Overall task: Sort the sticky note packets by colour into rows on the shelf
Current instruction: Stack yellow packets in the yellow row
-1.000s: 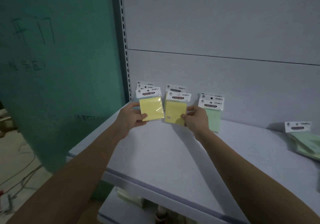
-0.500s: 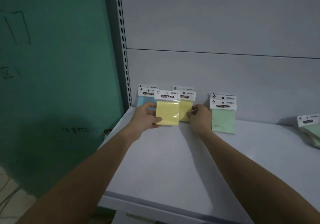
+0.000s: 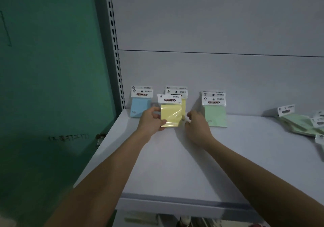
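Both bare forearms stretched forward over the shelf. Left hand [image 3: 152, 120] upright, thumb in front and fingers curled behind a yellow packet [image 3: 171, 115], pinching its left edge. Right hand [image 3: 197, 126] just beside, fingers loosely bent toward that packet's right edge, grip unclear.

Three upright stacks of packets lean on the back panel [image 3: 210, 72], on the shelf [image 3: 175, 165]: left stack [image 3: 140, 104] by the slotted upright [image 3: 114, 42], middle stack [image 3: 177, 93], right stack [image 3: 214, 110]. Left hand [image 3: 150, 121] holds a packet [image 3: 171, 112] in front of the middle stack; right hand [image 3: 197, 126] sits btwn middle & right stacks (touching? can't tell). Loose pile [image 3: 301, 123] lies flat at far right, well apart.
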A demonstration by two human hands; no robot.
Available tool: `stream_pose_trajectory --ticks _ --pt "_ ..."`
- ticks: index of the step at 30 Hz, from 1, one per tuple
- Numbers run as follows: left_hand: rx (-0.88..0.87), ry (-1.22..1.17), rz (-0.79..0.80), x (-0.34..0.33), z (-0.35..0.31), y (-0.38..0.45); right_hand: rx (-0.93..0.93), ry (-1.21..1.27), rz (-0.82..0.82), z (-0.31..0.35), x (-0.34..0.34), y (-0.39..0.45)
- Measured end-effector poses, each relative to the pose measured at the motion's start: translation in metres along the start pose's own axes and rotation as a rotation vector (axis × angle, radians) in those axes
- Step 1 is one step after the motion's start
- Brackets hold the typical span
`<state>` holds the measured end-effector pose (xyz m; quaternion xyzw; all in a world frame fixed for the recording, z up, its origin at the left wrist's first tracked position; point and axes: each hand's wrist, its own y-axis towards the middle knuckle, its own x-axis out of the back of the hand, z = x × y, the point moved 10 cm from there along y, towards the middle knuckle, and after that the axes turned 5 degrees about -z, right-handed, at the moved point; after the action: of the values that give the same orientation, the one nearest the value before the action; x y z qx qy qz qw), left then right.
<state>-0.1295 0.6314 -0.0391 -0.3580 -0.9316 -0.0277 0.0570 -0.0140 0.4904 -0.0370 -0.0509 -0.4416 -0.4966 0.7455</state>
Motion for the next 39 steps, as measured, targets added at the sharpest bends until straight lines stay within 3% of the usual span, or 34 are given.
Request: stream_pose_trajectory --ticks 7,17,23,29,32,34,36,39 --pt "-0.052 0.124 -0.123 -0.002 0.010 0.014 0.146 -0.240 0.047 0.010 -0.001 -0.052" --pt "-0.200 0.451 -0.202 -0.014 -0.001 0.046 0.097 -0.220 0.001 0.014 0.006 -0.060" --pt "-0.345 0.519 -0.239 -0.025 0.002 0.049 0.083 -0.200 -0.012 0.012 0.006 -0.057" --pt "-0.357 0.545 -0.171 -0.028 0.000 0.041 0.066 -0.201 0.010 0.011 0.006 -0.056" --pt "-0.262 0.537 -0.159 -0.024 0.000 0.033 0.021 -0.117 0.017 0.005 0.009 -0.053" --pt "-0.198 0.535 -0.173 -0.021 -0.003 0.024 -0.118 0.100 0.035 -0.005 0.019 -0.048" --pt "-0.237 0.600 -0.169 -0.025 -0.015 0.009 -0.190 0.293 0.078 -0.009 0.030 -0.047" --pt "-0.331 0.753 -0.101 -0.048 -0.034 -0.020 -0.144 0.253 0.173 -0.012 0.051 -0.052"
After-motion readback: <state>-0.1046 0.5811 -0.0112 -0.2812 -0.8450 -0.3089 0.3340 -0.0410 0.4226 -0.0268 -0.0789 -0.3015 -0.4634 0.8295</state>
